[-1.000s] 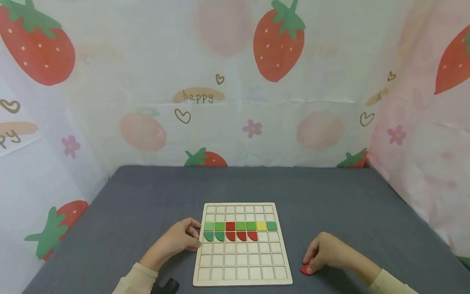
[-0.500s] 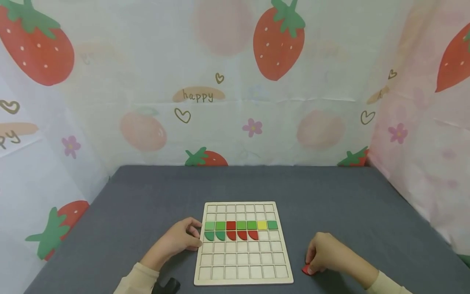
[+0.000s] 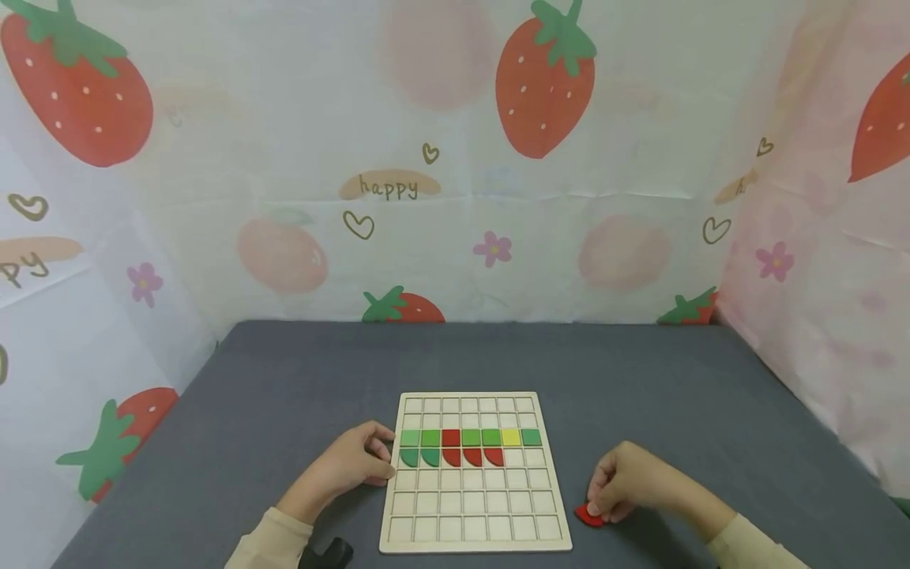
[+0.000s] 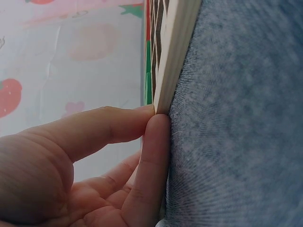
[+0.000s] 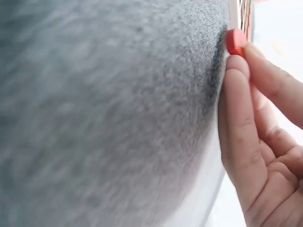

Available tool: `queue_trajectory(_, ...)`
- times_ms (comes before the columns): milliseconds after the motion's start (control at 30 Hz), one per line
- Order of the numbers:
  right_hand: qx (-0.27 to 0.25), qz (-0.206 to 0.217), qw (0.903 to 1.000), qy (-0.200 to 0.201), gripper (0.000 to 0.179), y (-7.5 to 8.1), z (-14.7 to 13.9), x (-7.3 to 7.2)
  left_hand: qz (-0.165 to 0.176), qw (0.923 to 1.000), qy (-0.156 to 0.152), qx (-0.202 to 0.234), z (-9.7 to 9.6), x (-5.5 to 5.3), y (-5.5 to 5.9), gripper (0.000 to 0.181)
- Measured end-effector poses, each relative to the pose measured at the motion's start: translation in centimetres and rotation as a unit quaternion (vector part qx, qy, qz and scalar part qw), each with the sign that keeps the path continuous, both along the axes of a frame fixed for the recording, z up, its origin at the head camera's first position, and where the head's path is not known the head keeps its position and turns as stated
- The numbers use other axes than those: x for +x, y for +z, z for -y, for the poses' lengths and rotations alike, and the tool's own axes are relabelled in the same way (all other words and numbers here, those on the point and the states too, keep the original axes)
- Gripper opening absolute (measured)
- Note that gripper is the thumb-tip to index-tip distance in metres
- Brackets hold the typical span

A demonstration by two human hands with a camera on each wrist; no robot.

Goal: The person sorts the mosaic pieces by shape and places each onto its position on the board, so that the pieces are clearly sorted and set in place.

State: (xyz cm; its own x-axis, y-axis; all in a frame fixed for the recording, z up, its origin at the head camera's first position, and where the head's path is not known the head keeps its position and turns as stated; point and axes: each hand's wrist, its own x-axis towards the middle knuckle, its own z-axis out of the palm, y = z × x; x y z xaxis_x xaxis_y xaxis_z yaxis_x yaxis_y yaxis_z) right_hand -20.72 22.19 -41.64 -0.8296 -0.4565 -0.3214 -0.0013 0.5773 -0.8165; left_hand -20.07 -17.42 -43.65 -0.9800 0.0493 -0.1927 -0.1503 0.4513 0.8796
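A square wooden grid board (image 3: pixel 475 547) lies flat on the table. One row of it holds green, red and yellow square tiles; the row below has two green (image 3: pixel 430 457) and three red quarter-circle tiles (image 3: pixel 472 457). At the board's left side, my left hand (image 3: pixel 353 457) pinches the edge; the left wrist view shows thumb and finger right at the wooden rim (image 4: pixel 176 52). To the right of the board, my right hand (image 3: pixel 633 484) pinches a red quarter-circle tile (image 3: pixel 587 516) between thumb and finger, close over the cloth.
Dark grey cloth (image 3: pixel 313 363) covers the table. A black object (image 3: pixel 330 553) shows by the left wrist at the bottom edge. Behind and at both sides hang curtains (image 3: pixel 490 197) printed with strawberries.
My right hand has shifted slightly up and toward the board with the red quarter-circle tile, which shows more at the fingertips. The left hand stays at the board's edge.
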Motion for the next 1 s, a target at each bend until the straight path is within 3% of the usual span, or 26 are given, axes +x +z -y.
queue_trajectory(600, -0.052, -0.010, 0.9961, -0.071, 0.015, 0.5, 4.2, -2.4, 0.010, 0.9999, 0.011, -0.007, -0.2, -0.1, -0.1, 0.050)
queue_trajectory(1000, -0.037, -0.035, 0.9928, -0.109, 0.010, 0.2, 6.9, -3.6, 0.012, 0.9999, 0.007, 0.001, -0.1, -0.1, 0.0, 0.050)
